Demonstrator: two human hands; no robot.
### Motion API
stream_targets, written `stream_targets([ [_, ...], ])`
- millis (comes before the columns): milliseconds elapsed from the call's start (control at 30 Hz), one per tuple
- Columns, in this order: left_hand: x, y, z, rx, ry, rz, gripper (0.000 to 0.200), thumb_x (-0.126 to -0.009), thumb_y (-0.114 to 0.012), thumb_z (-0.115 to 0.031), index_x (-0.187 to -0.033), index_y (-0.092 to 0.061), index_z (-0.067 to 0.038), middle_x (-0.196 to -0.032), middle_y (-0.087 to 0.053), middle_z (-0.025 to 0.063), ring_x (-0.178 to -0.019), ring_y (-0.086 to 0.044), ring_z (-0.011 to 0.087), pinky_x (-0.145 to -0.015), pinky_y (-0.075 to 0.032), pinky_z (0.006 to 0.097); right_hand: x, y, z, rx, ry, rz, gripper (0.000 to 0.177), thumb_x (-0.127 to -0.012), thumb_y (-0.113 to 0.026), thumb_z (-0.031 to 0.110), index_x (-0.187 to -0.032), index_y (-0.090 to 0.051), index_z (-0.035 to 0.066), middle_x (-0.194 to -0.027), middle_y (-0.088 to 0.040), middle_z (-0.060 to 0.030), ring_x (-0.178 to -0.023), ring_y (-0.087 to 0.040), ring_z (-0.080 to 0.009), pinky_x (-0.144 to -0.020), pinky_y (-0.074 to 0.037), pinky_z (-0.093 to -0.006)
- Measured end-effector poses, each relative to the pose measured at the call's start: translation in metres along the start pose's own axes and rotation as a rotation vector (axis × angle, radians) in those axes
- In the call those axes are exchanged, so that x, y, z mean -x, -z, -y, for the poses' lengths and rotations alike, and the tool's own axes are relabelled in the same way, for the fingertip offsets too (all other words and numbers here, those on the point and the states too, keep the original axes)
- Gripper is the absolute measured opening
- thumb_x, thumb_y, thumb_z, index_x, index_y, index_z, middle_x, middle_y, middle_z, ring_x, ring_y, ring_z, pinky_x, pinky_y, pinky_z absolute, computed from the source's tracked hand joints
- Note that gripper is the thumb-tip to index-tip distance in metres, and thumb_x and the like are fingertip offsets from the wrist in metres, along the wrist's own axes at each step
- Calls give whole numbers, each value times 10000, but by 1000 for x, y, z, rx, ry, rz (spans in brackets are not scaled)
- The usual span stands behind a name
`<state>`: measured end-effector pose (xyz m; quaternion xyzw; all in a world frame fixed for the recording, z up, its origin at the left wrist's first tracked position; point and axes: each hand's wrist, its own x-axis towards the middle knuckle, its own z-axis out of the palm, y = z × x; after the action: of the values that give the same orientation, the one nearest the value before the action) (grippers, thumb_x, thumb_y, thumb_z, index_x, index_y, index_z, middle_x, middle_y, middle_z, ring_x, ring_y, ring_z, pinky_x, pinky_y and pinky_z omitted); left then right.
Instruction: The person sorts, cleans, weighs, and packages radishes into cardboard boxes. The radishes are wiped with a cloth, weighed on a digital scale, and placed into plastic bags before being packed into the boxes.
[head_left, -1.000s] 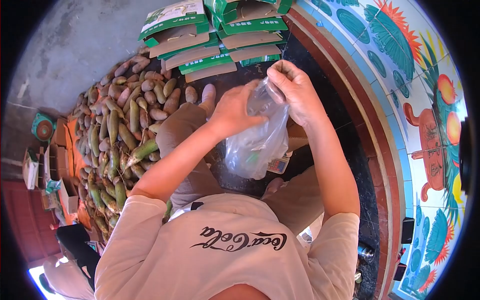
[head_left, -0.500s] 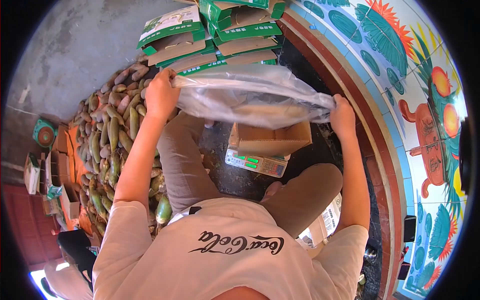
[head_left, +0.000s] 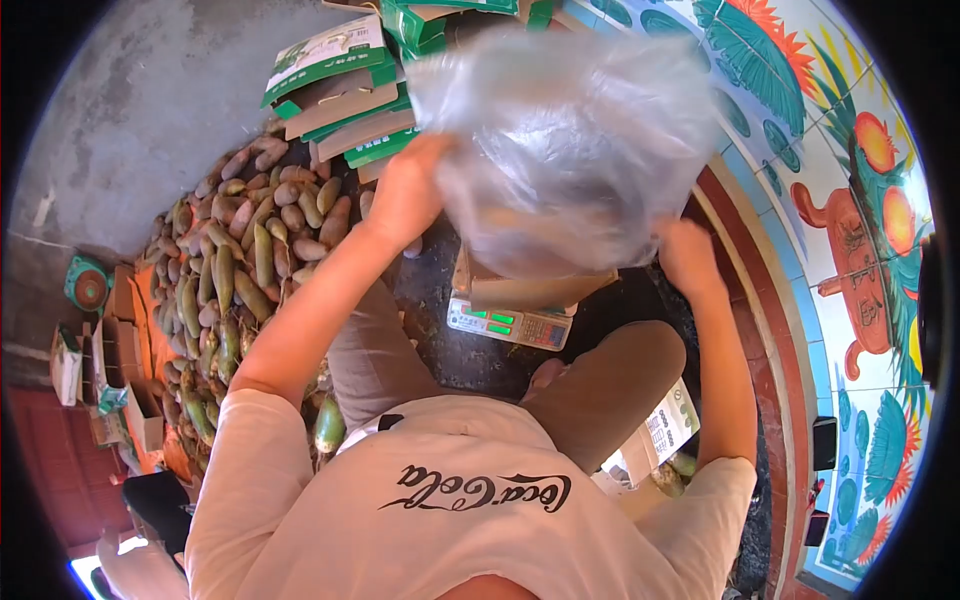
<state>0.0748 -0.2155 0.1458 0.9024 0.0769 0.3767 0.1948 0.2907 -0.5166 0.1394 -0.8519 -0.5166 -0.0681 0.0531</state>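
Observation:
A clear plastic bag (head_left: 570, 150) is spread out and puffed up in front of me, blurred by motion. My left hand (head_left: 412, 185) is closed on its left edge. At the lower right edge, my right hand (head_left: 690, 255) is closed on the plastic, its fingers partly smeared. Below the bag, an open cardboard box (head_left: 535, 290) rests on a digital scale (head_left: 510, 325) with lit green displays. The bag hides the upper part of the box.
A large heap of green and reddish radishes (head_left: 240, 250) lies to the left. Green-and-white cartons (head_left: 335, 75) are stacked at the back. A painted tile wall (head_left: 850, 250) runs along the right. Another carton (head_left: 655, 435) stands by my right leg.
The bag has gone from stretched flat between my hands to billowing upward. My left hand has moved right, so my hands are closer together.

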Motion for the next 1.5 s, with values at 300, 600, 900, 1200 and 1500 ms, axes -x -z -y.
stream_targets([
  [300,17,12,30,535,641,-25,279,-779,-476,48,-1055,-516,42,-965,-597,96,-835,-580,162,-723,-477,281,26,31,-29,-1486,-669,-249,275,-733,-441,-23,-964,-584,21,-762,-603,-33,-593,-547,-118,-538,-434,-229],
  [600,28,-39,19,886,1050,57,339,-827,-437,-4,-1163,-440,41,-1019,-576,103,-811,-599,169,-655,-511,269,8,-6,-33,-1684,-762,-162,337,-796,-408,98,-1096,-534,15,-941,-597,-91,-796,-562,-185,-691,-503,-333],
  [900,69,-185,26,1131,940,270,300,-890,-362,-142,-1140,-500,-51,-1029,-578,88,-938,-571,215,-820,-471,363,-5,-93,-12,-1863,-648,24,338,-895,-448,270,-1137,-540,52,-1094,-582,-72,-1015,-539,-212,-894,-421,-378],
  [1200,57,-205,34,586,1019,934,322,-838,-426,-110,-1108,-586,-40,-1112,-568,151,-1022,-529,255,-879,-420,358,-89,-152,55,-994,-298,814,385,-887,-425,155,-1245,-488,27,-1209,-539,-97,-1094,-497,-220,-960,-371,-335],
  [1500,68,-258,62,115,334,1431,394,-795,-475,-102,-1173,-547,-19,-1227,-516,202,-1161,-480,330,-958,-386,402,-98,-288,33,-584,-498,959,398,-885,-418,281,-1206,-545,84,-1327,-449,-130,-1206,-441,-274,-979,-353,-388],
])
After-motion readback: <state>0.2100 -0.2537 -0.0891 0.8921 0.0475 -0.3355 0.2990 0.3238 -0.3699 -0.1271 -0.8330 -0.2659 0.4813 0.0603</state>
